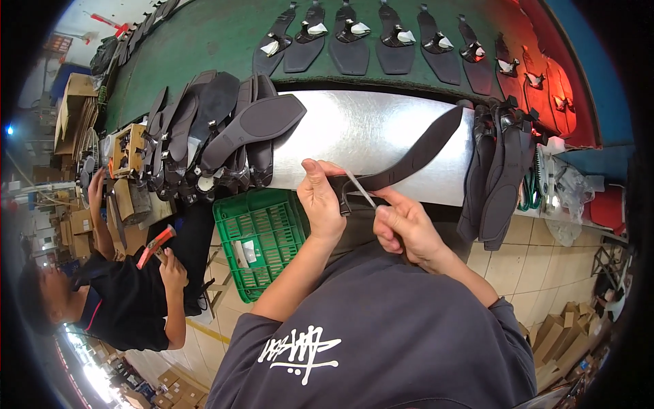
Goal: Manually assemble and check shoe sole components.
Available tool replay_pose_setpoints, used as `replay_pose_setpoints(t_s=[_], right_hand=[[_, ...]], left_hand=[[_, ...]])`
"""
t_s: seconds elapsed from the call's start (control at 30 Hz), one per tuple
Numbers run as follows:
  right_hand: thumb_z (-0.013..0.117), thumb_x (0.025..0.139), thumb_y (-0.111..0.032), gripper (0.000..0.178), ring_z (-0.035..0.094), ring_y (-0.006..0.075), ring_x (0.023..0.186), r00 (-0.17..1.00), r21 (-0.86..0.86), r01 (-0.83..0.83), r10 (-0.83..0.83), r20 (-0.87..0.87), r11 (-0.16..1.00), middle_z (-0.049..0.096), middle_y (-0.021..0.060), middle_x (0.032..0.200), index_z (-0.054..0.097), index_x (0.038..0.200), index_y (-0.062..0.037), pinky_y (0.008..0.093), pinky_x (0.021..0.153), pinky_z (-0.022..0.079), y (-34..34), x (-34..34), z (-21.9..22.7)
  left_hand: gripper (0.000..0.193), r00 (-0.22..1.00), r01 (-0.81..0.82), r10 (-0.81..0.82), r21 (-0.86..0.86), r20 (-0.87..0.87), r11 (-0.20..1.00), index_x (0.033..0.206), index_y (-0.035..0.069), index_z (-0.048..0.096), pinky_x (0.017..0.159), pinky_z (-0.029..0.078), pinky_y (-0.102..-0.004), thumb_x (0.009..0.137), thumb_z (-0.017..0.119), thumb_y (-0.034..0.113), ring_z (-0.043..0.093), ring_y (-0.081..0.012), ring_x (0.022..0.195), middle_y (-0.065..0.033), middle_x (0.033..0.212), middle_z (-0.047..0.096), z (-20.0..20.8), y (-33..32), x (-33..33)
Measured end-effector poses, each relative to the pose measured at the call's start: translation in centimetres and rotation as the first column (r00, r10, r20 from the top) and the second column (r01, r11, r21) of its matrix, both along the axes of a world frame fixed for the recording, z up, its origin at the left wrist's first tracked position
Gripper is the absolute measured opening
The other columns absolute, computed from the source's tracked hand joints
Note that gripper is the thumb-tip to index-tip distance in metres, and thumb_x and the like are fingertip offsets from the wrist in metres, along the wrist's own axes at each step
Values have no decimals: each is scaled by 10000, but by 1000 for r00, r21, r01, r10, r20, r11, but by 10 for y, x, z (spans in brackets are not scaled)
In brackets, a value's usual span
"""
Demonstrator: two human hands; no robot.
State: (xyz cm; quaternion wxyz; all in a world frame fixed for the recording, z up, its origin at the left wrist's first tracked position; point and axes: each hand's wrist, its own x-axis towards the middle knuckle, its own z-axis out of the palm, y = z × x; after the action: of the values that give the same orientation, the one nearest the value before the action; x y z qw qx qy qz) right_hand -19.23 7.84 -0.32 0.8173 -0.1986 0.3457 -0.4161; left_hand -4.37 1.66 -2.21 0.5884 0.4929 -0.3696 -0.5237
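Over the bench's front edge I hold a black sandal (424,148), its pointed sole reaching away to the right across the metal plate. My left hand (322,200) is closed on its near end, beside a dark glossy strap (345,203). My right hand (413,227) pinches a thin, pale, metal-looking strip or rod (361,189), whose far end meets the sandal by my left fingers. I cannot make out its exact kind. Some right fingers lie behind the sole. A stack of black sandals (255,129) lies left of the plate, and more sandals (502,177) lie to the right.
The shiny metal plate (327,129) fronts a green belt (197,41) carrying a row of sandals (349,44). A green crate (262,232) stands below left. Beside it a co-worker (122,300) holds a red-headed hammer (155,247). Cartons (565,334) stand at lower right.
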Motion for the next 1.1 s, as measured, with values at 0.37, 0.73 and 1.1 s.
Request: replay_pose_setpoints(t_s=[0.37,0.73,1.1], right_hand=[[620,864,-21,111,609,190,560,578,-696,-223,-482,-658,683,641,86,704,636,972,1,286,506,466,-2,-1,-2],[679,794,-25,125,595,281,589,603,-782,-449,-499,-622,431,588,109,680,618,903,-22,361,525,465,9,20,9],[628,855,-22,41,554,281,522,349,-738,-305,-650,-675,602,559,127,642,588,853,-14,344,489,418,-3,18,-4]], left_hand=[[816,997,-62,70,166,-39,984,608,2,568,639,438,-256,959,215,649,544,-153,606,-76,630,586,19,-5,6],[675,802,323,-79,319,-592,891,683,103,519,468,370,-233,850,394,745,522,-119,565,-18,601,525,4,-18,22],[533,735,219,233,549,-636,807,822,127,558,775,516,-387,878,478,651,544,-163,604,-13,659,534,9,-12,-5]])
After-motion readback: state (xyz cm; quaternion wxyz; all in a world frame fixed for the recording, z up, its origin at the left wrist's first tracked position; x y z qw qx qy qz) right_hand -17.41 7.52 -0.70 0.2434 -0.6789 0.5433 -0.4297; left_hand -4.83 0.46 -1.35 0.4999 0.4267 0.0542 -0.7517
